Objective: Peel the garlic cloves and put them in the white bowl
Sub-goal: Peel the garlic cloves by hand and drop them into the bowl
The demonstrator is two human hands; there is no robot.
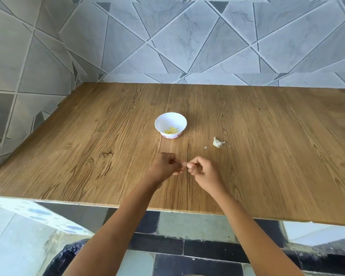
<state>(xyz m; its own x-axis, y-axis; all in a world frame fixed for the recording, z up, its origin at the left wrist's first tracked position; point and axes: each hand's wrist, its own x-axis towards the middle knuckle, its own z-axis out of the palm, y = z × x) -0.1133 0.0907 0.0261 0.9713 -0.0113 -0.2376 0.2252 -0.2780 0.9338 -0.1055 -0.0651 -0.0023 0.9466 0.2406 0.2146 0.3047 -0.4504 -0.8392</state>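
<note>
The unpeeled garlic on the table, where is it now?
In the head view the unpeeled garlic lies on the wooden table, right of the white bowl and just beyond the right hand, touching neither.

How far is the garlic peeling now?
Done: peeled cloves lie in the white bowl. In hand: the left hand and right hand pinch one clove between them. Left: a garlic piece with skin on lies on the table.

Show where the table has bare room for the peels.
Bare table runs from the white bowl left to the tiled wall, and from the garlic piece right to the edge. Crowded: the middle, where bowl, garlic piece, skin scrap, left hand and right hand pinching a clove sit close.
</note>
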